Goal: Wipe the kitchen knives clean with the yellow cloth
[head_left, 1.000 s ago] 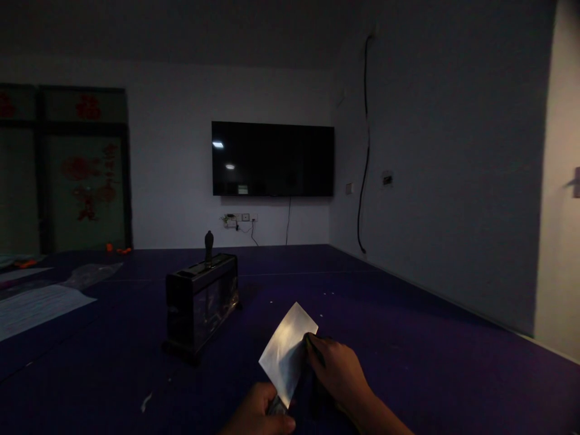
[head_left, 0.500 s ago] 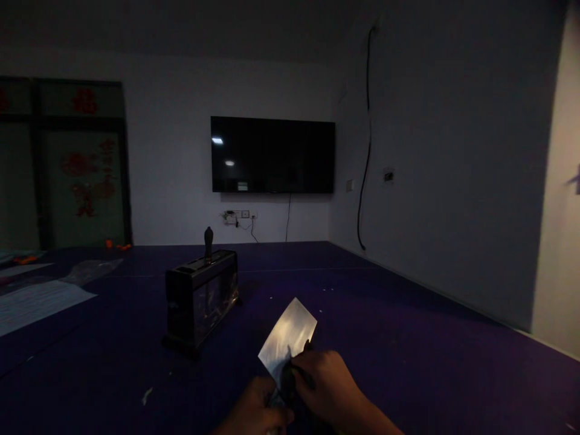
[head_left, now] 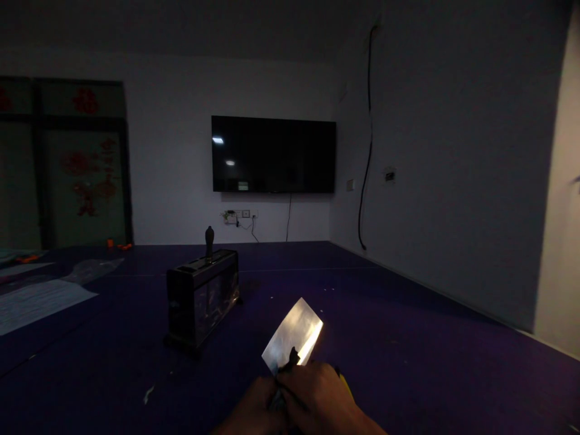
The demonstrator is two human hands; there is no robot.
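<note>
A broad shiny cleaver [head_left: 293,334] points up and away from me at the bottom centre of the dim view. My left hand [head_left: 251,412] is curled round its dark handle. My right hand [head_left: 319,402] lies closed over the same spot, at the base of the blade, with a sliver of something yellow showing at its right edge. A black knife block [head_left: 202,296] stands on the purple table [head_left: 408,350] to the left of the blade, one dark knife handle [head_left: 209,241] sticking out of its top.
White sheets and clear plastic [head_left: 40,296] lie at the table's left side. A black wall television [head_left: 273,154] hangs at the far end, with sockets under it. A grey wall [head_left: 453,181] runs along the table's right edge.
My right hand has slid down the blade from its edge to its base, joining my left hand at the handle. The blade has turned slightly and catches more light.
</note>
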